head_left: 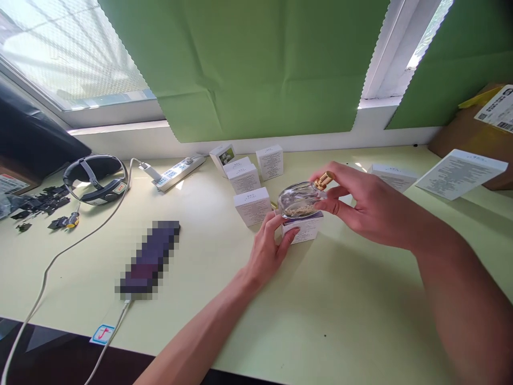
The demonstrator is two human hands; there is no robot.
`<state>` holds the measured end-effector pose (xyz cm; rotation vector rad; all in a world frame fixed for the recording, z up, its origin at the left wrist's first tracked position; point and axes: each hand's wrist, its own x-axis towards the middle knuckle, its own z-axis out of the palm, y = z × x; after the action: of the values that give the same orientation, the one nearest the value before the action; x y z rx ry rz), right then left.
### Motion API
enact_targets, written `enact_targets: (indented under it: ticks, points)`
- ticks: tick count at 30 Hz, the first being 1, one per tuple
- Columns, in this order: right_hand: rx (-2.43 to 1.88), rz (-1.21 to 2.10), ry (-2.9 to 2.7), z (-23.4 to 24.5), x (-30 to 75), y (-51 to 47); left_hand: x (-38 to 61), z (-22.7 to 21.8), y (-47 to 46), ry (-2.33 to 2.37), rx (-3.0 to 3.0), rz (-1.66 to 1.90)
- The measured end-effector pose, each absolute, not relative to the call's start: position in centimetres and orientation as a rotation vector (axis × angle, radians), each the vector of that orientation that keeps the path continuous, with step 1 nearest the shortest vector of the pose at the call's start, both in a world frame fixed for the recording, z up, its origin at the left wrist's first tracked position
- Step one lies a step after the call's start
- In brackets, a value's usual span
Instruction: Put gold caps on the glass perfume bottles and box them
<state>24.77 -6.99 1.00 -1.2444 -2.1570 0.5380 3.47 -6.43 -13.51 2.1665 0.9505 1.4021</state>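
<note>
My right hand [340, 195] is closed on a clear glass perfume bottle [297, 199] with a gold cap, tilted over on its side. The bottle hangs just above a small white box [306, 229] with printed text; whether the two touch I cannot tell. Fingers of my left hand [269, 247] grip that box at its left side and front, with the thumb on the front face. Just left of it stands another white printed box [252, 207]. Behind that are more of the same kind, among them one white box [270, 162] at the back.
Two larger white cartons [460, 172] stand on the right, by a brown cardboard box [476, 139]. At left lie a power strip [178, 174], a black headset [96, 179], small black parts [42, 203] and a blurred phone [150, 259] on a cable. A green blind [260, 69] hangs behind.
</note>
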Motion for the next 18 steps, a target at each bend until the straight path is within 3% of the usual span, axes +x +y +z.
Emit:
enact_targets:
  ticks: [18]
  points:
    - [-1.217, 0.375, -2.322, 0.2, 26.0, -6.3, 3.8, -12.7, -7.0, 1.017, 2.0, 1.304]
